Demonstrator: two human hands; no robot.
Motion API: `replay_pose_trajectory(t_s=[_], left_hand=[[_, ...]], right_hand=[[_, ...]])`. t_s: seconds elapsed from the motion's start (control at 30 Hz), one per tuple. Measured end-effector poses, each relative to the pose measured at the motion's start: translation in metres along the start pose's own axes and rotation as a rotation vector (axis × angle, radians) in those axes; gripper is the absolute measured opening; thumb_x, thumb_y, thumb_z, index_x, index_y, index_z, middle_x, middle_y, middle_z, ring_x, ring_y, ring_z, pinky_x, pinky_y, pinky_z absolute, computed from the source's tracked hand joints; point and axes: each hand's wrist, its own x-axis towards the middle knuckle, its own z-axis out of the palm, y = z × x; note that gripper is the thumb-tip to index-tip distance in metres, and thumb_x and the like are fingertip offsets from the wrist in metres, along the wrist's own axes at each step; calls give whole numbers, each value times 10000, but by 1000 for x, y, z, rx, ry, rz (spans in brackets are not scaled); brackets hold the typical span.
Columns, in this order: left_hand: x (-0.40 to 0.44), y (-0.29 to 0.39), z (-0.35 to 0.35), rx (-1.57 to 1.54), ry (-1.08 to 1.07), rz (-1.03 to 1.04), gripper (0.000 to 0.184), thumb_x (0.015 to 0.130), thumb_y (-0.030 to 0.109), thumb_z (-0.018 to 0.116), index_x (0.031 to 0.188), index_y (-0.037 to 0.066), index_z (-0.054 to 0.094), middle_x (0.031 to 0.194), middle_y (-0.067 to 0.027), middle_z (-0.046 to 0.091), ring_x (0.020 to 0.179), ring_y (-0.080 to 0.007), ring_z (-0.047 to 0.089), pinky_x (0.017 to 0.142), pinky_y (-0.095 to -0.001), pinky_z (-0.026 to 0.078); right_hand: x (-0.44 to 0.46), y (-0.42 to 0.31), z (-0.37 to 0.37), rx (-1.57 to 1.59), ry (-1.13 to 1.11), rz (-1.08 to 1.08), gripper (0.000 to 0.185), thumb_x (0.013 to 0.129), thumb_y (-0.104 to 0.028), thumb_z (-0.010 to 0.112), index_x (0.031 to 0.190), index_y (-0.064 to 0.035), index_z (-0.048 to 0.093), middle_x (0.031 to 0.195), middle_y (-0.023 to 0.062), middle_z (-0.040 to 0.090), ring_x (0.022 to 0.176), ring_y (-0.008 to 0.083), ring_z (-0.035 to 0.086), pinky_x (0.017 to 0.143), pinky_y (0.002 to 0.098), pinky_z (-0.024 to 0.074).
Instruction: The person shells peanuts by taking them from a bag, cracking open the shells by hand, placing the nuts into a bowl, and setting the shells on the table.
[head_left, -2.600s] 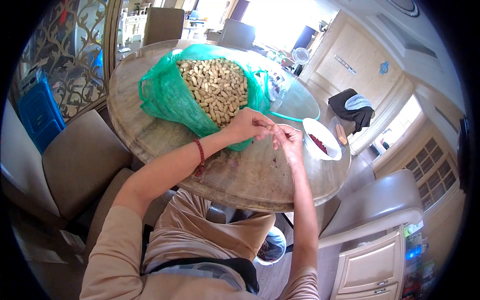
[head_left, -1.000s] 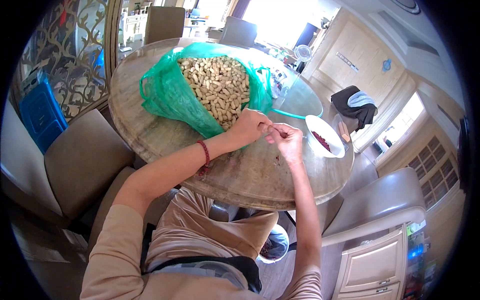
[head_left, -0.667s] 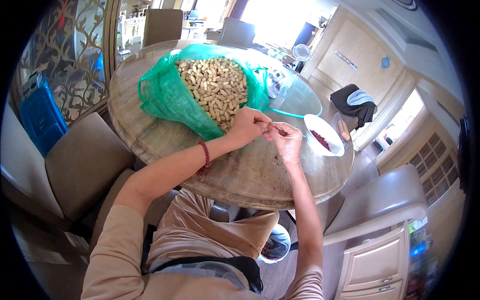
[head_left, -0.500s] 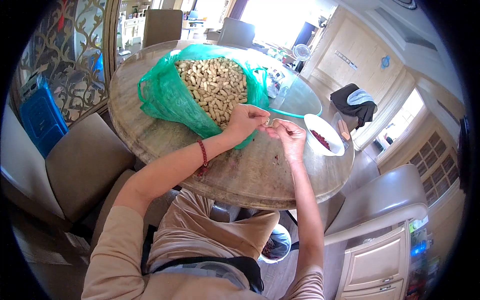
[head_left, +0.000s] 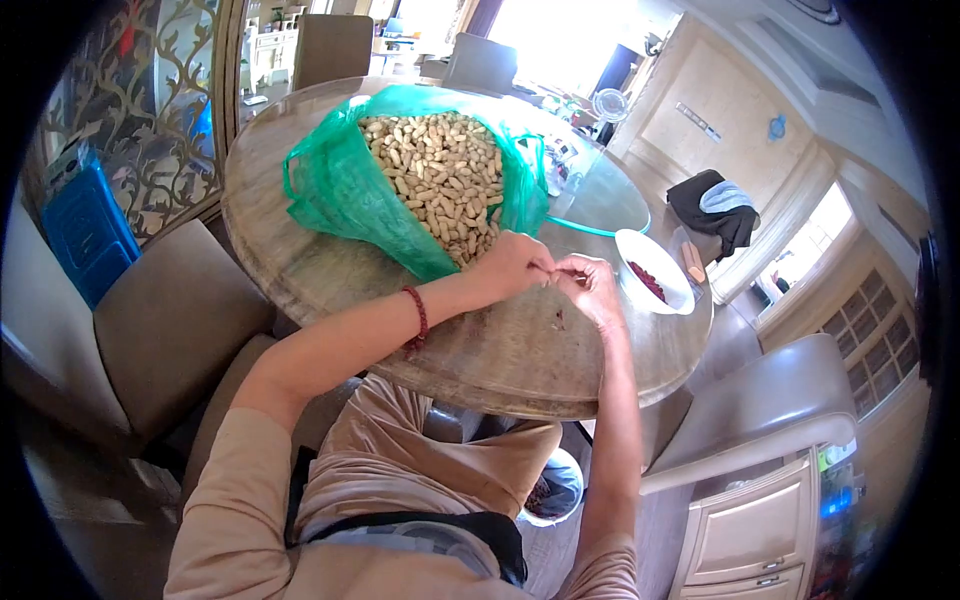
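Above the near part of the table, the fingertips of my left hand (head_left: 521, 267) and my right hand (head_left: 592, 288) meet in a pinch. Between them is a peanut, almost wholly hidden by the fingers. Just beyond my left hand, a green plastic bag (head_left: 345, 215) lies wide open, full of unshelled peanuts (head_left: 440, 170). To the right of my right hand sits a white bowl (head_left: 630, 245) with dark red kernels (head_left: 646, 281) in it. A red bead bracelet (head_left: 417, 312) circles my left wrist.
The round table (head_left: 480, 375) has small dark red bits on its near surface. A lined bin (head_left: 570, 480) stands on the floor below its edge. Chairs (head_left: 165, 320) flank it on both sides. A clear container (head_left: 690, 257) lies beyond the bowl.
Both hands have shifted slightly down and right in view, and their fingertips have drawn together. The pale shell seen between them before is now covered. The whole scene has shifted slightly.
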Motion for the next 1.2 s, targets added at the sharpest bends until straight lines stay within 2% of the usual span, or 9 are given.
replay_pose_trajectory(t_s=[0.1, 0.23, 0.33, 0.4, 0.53, 0.87, 0.97, 1.13, 1.2], left_hand=[[-4, 1, 8, -73, -73, 91, 131, 652, 81, 677, 714, 10, 585, 678, -99, 607, 634, -221, 599, 574, -292, 457], [-4, 0, 6, 81, -162, 137, 149, 646, 98, 690, 701, 12, 581, 663, -92, 593, 616, -234, 588, 567, -310, 448], [2, 5, -6, 82, -90, 207, 158, 644, 121, 697, 700, 24, 586, 643, -91, 582, 600, -242, 575, 562, -329, 443], [12, 3, -28, 218, 96, 139, 91, 652, 121, 655, 699, 50, 622, 714, -101, 613, 699, -274, 596, 625, -374, 465], [16, -16, -69, 381, 156, 2, 164, 652, 176, 695, 701, 32, 634, 680, -103, 596, 656, -258, 587, 604, -360, 461], [9, -5, -64, 777, -367, -45, 186, 609, 176, 721, 658, 18, 635, 730, -133, 594, 748, -276, 583, 649, -368, 458], [7, -11, -64, 781, -323, -12, 183, 626, 167, 717, 651, 11, 625, 724, -134, 593, 735, -274, 581, 633, -361, 453], [12, 2, -69, 457, -230, -51, 156, 674, 171, 672, 652, 24, 622, 684, -127, 609, 692, -261, 605, 629, -368, 449], [10, 9, -65, 198, -165, 30, 184, 692, 188, 662, 689, 6, 630, 662, -137, 604, 648, -261, 595, 599, -345, 449]], right_hand=[[-1, 3, 1, -201, -55, -81, 96, 691, -78, 602, 732, 2, 637, 619, 93, 594, 518, 104, 527, 485, 269, 402], [-2, 3, 1, -253, -45, -136, 105, 678, -77, 594, 685, 26, 613, 578, 127, 545, 486, 156, 507, 488, 290, 395], [-3, -1, 0, -308, 77, -152, 110, 676, -85, 596, 658, 23, 607, 559, 125, 531, 479, 169, 507, 481, 301, 390], [-4, 0, -2, -339, 117, -138, 110, 677, -87, 597, 651, 20, 601, 559, 133, 531, 479, 183, 513, 482, 310, 390], [-4, 2, -1, -413, 191, -144, 95, 685, -77, 587, 642, 7, 593, 573, 162, 535, 489, 251, 529, 490, 339, 396], [-4, 0, 0, -433, 196, -195, 141, 700, -92, 597, 622, 18, 557, 594, 183, 536, 528, 321, 534, 511, 370, 406], [-4, 1, 0, -446, 178, -172, 135, 700, -86, 592, 625, 19, 557, 600, 181, 534, 518, 311, 530, 508, 364, 406], [-3, -7, 6, -128, 285, -151, 49, 725, -68, 646, 764, -38, 650, 657, 57, 618, 531, 95, 523, 490, 250, 404], [-3, -9, 15, -7, 228, -173, 84, 727, -62, 658, 810, -44, 657, 679, 36, 624, 553, 64, 514, 499, 229, 407]])
